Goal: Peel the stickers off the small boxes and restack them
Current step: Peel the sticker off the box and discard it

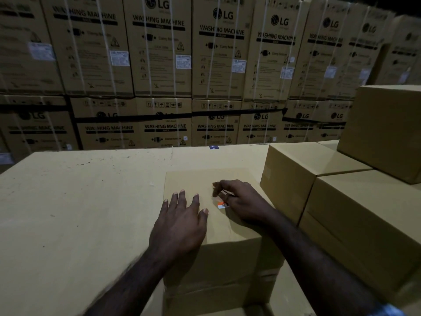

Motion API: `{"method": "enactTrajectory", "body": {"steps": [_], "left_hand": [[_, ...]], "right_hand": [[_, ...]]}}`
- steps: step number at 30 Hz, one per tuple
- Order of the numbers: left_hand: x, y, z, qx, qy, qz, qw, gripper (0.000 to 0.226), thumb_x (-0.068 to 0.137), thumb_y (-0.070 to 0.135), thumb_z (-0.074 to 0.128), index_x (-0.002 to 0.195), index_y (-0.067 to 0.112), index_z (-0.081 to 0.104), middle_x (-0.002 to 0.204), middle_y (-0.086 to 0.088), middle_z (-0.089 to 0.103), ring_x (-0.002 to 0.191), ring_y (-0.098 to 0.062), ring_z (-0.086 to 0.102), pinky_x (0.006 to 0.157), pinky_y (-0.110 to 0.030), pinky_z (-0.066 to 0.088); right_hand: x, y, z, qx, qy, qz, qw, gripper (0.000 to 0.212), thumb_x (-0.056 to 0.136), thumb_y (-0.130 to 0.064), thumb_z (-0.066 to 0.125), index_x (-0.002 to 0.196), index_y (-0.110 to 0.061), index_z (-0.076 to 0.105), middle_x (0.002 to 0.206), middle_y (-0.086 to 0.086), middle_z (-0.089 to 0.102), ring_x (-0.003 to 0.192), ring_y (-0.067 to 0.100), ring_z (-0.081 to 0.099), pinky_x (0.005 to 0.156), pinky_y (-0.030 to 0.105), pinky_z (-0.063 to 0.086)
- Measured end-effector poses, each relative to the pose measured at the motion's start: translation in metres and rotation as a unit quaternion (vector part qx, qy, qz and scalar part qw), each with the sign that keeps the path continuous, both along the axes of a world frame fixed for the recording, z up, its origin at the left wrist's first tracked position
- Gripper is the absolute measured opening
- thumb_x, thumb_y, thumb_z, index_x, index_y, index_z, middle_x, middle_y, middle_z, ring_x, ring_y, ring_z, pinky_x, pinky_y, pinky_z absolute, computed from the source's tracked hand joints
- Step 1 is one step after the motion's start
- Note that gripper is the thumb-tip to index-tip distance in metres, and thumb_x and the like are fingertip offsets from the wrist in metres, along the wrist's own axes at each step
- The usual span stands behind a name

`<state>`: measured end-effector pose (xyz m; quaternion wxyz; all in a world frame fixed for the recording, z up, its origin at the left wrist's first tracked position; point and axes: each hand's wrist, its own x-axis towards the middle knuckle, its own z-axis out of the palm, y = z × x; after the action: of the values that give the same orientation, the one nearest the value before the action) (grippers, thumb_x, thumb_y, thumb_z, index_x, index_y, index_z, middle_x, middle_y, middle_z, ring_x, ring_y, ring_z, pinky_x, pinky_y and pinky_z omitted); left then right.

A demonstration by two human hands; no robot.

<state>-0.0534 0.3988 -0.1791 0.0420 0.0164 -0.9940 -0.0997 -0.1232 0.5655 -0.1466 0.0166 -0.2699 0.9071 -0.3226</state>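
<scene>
- A wide cardboard top [79,201] serves as the work surface; its left part is bare cardboard with a few dark specks, and its far edge runs just below the wall of cartons.
- Behind it, from the far left corner across to the right, stand stacked washing-machine cartons [161,49], strapped with pale bands and carrying white labels.
- The left hand [180,222] lies flat on the near-left part of the box [227,254], fingers straight and a little spread, pressing down on its top and holding nothing.
- The box sits at the near edge of the surface, right of middle, its top facing up and clear tape across its near face.
- The sticker [222,205], small, orange and white, lies on the box top just right of the left thumb, partly under the right hand.
- The right hand [241,201] rests on the right part of the box top, fingers curled down at the sticker; I cannot tell if they actually pinch it, as the fingertips are blurred and hide it.
- Just beside the box to the right stand two more plain boxes, one behind [303,176] and one nearer [364,224], close against the right forearm.
- A third box [387,128] is stacked on top of those two at the far right corner, blocking the cartons behind it.
</scene>
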Motion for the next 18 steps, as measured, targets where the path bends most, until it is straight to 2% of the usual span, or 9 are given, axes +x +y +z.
{"method": "enactTrajectory", "body": {"steps": [4, 7, 9, 11, 16, 18], "left_hand": [[0.0009, -0.0005, -0.0010, 0.001, 0.005, -0.001, 1.000, 0.061, 0.099, 0.054, 0.016, 0.154, 0.027, 0.008, 0.162, -0.009, 0.001, 0.149, -0.026, 0.000, 0.119, -0.043, 0.000], [0.0006, -0.0004, -0.0014, 0.002, 0.005, -0.001, 1.000, 0.062, 0.099, 0.054, 0.015, 0.154, 0.027, 0.008, 0.162, -0.009, 0.001, 0.149, -0.026, -0.001, 0.119, -0.043, 0.000], [0.0004, -0.0002, -0.0016, 0.001, 0.005, 0.001, 1.000, 0.062, 0.099, 0.055, 0.015, 0.154, 0.027, 0.008, 0.162, -0.008, 0.001, 0.149, -0.026, -0.001, 0.119, -0.043, 0.000], [0.0004, -0.0001, -0.0021, -0.001, 0.006, 0.001, 1.000, 0.062, 0.099, 0.054, 0.015, 0.154, 0.027, 0.008, 0.162, -0.009, 0.001, 0.149, -0.026, 0.000, 0.119, -0.043, 0.001], [0.0002, -0.0002, -0.0008, 0.000, -0.001, 0.000, 1.000, 0.062, 0.099, 0.054, 0.015, 0.154, 0.027, 0.007, 0.162, -0.009, 0.000, 0.149, -0.026, -0.001, 0.119, -0.043, 0.000], [0.0005, 0.0001, 0.0000, 0.001, -0.002, -0.001, 1.000, 0.061, 0.099, 0.054, 0.015, 0.154, 0.027, 0.007, 0.162, -0.009, -0.001, 0.149, -0.027, -0.002, 0.119, -0.043, 0.000]], "right_hand": [[0.0048, 0.0021, 0.0026, 0.007, 0.009, 0.020, 1.000, 0.047, 0.088, 0.009, 0.046, 0.119, -0.019, 0.069, 0.144, -0.002, 0.051, 0.134, 0.012, 0.041, 0.101, 0.020, 0.036], [0.0056, 0.0033, 0.0014, -0.037, 0.008, 0.007, 0.999, 0.045, 0.085, 0.013, 0.049, 0.109, -0.016, 0.074, 0.141, -0.001, 0.055, 0.132, 0.013, 0.046, 0.100, 0.021, 0.043], [0.0065, 0.0038, 0.0009, -0.065, 0.003, -0.001, 0.998, 0.042, 0.083, 0.014, 0.051, 0.099, -0.015, 0.076, 0.138, 0.001, 0.058, 0.129, 0.014, 0.049, 0.093, 0.017, 0.047], [0.0072, 0.0037, 0.0001, -0.071, 0.004, -0.006, 0.997, 0.038, 0.083, 0.013, 0.054, 0.093, -0.016, 0.076, 0.136, 0.000, 0.059, 0.128, 0.015, 0.050, 0.089, 0.013, 0.045], [0.0037, 0.0018, -0.0035, -0.056, 0.018, -0.020, 0.998, 0.026, 0.090, 0.001, 0.058, 0.107, -0.013, 0.071, 0.131, -0.002, 0.062, 0.122, 0.013, 0.052, 0.102, 0.033, 0.046], [0.0022, 0.0011, -0.0039, -0.049, 0.016, -0.015, 0.999, 0.025, 0.092, -0.002, 0.057, 0.109, -0.015, 0.069, 0.131, -0.002, 0.062, 0.120, 0.010, 0.051, 0.103, 0.032, 0.045]]}}
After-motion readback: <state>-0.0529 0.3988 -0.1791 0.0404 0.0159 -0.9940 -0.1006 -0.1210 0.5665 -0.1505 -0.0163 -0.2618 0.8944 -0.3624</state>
